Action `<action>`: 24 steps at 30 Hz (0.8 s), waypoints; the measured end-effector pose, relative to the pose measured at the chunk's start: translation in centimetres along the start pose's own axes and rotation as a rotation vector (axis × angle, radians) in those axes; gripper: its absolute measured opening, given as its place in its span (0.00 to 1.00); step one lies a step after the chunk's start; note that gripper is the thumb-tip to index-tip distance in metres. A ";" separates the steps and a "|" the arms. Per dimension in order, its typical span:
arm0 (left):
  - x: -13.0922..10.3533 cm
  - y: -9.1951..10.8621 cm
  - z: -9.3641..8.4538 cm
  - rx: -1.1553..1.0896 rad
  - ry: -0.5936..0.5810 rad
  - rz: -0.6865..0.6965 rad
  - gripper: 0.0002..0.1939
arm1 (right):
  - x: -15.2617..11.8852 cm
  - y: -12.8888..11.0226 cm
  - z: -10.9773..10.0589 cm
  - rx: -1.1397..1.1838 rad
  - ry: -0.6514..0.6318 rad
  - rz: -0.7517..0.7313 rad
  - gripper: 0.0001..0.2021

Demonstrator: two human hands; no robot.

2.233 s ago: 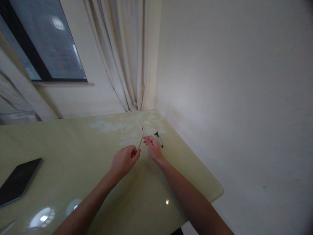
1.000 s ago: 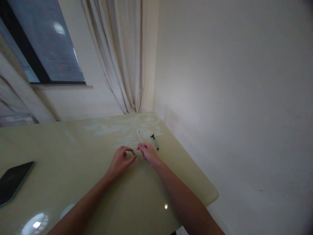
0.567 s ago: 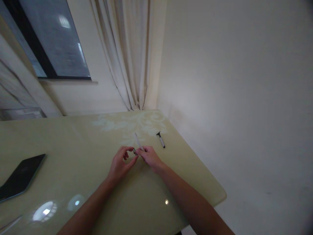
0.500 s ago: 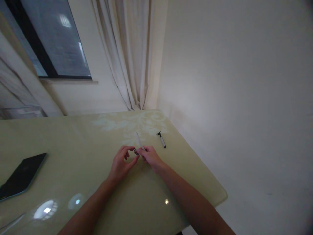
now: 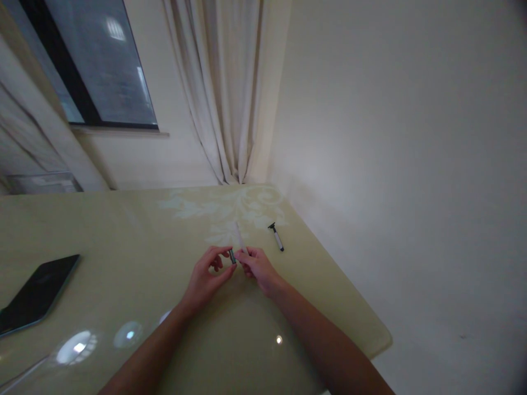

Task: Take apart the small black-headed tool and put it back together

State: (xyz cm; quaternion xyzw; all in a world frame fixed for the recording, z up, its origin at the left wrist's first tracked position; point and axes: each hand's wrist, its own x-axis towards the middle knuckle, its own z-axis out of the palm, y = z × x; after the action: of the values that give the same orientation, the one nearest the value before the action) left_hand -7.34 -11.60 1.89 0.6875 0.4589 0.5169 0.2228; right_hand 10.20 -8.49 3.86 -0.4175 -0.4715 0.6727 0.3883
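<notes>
My left hand (image 5: 208,274) pinches a small dark, bar-shaped piece (image 5: 233,256) between thumb and forefinger; it resembles a razor cartridge, but the detail is too small to confirm. Close beside it, my right hand (image 5: 259,269) is closed around a slim white stick (image 5: 239,236), whose far end points away from me over the table. The right fingertips are at the dark piece; whether they touch it I cannot tell. A razor (image 5: 277,237) with a dark head and a light handle lies to the right, beyond my right hand.
The glossy pale table (image 5: 123,236) has its right edge along the wall. A dark tablet-like slab (image 5: 39,293) lies at the left. Behind the table hang a curtain (image 5: 226,93) and a window (image 5: 102,66).
The dark piece has turned slightly in my left fingers and now shows its long side more fully. Both hands stay close together; the view has shifted a little.
</notes>
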 end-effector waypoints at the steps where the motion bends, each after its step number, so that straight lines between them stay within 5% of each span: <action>1: 0.1 -0.1 0.0 -0.020 -0.008 -0.025 0.19 | 0.0 0.0 0.0 -0.003 0.003 -0.007 0.19; 9: 0.4 -0.8 -0.1 -0.167 -0.056 -0.160 0.21 | 0.0 0.5 0.1 0.029 0.034 -0.029 0.21; 14: 0.5 -1.0 0.0 -0.266 0.022 -0.223 0.23 | -0.1 0.2 -0.5 -0.002 0.017 -0.051 0.23; 24: -0.1 -0.2 0.4 -0.187 0.105 -0.177 0.22 | -0.7 0.2 0.0 -0.008 0.016 0.010 0.19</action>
State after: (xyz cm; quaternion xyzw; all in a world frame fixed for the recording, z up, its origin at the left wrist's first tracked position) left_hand -7.06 -11.57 1.51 0.5924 0.4786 0.5709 0.3066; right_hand 10.43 -9.22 3.81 -0.4268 -0.4689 0.6694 0.3871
